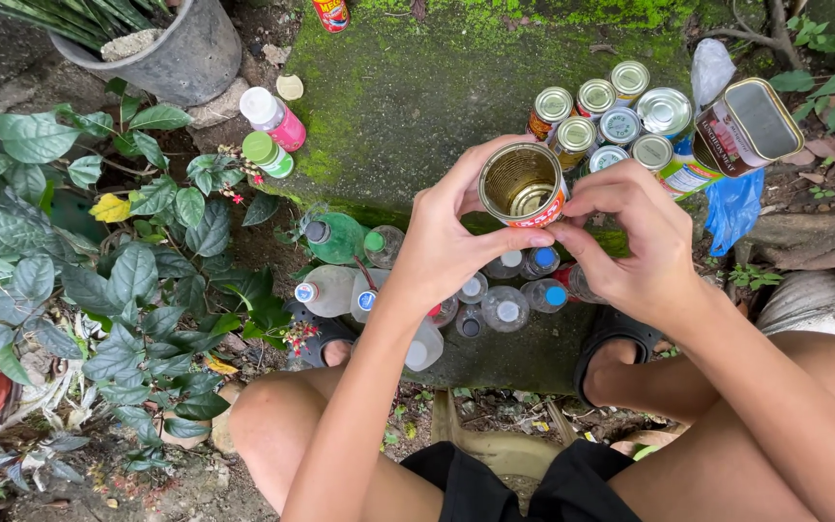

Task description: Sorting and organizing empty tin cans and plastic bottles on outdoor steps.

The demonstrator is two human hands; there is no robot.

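- Left hand point(442, 237) and right hand point(635, 242) both grip an open can point(521, 184), held above the bottles point(495, 300).
- Sealed tins point(611, 121) stand just beyond on a mossy slab point(408, 97).
- Leafy plants point(118, 251) grow at left.

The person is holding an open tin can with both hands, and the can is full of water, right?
Not quite. Both the left hand and the right hand do hold the open tin can, but the head view shows it empty, with its bare metal bottom visible.

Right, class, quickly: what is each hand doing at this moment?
Left hand: closed around the open tin can, holding it.
Right hand: fingertips pinching the can's lower edge.
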